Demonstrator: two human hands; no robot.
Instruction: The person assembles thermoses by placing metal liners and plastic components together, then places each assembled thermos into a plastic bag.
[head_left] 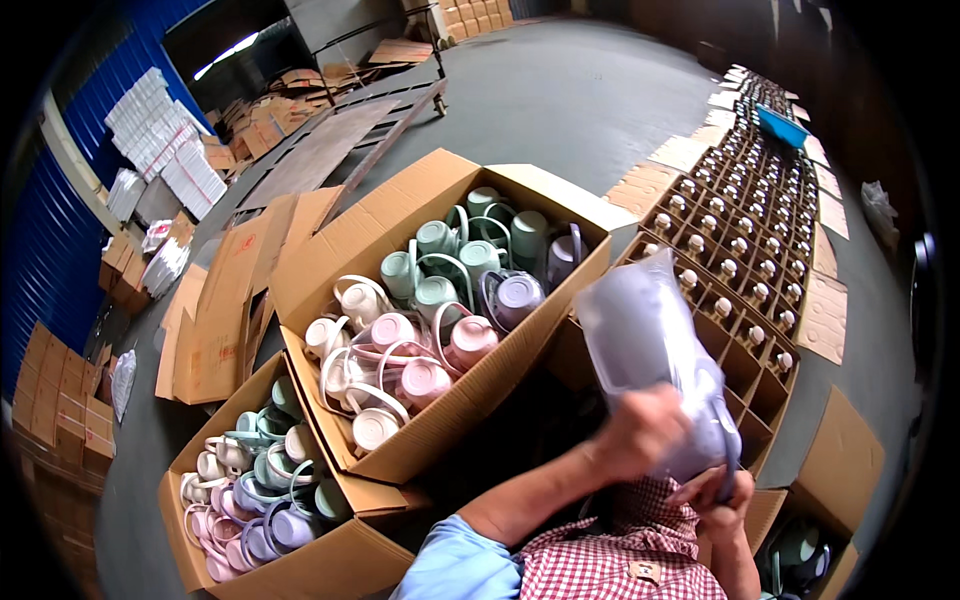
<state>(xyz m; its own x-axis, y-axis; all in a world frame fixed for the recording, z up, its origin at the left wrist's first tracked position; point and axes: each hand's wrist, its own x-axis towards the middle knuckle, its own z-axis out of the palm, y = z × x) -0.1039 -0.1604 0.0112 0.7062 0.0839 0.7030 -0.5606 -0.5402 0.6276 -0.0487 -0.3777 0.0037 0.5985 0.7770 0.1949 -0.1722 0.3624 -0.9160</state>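
Right now my right hand [718,497] is closed on the near end of a lavender jug [640,335], held tilted at about four o'clock in my view, inside a clear plastic bag [655,270]. My left hand [645,430] lies against the bag, blurred, so I cannot tell whether it grips the plastic. From the jug, a large open carton [460,420] of green, pink, cream and lavender pieces sits at nine o'clock; a smaller carton [335,562] holds more at eight. Pale-capped bottles [728,268] in dividers stretch off toward one o'clock.
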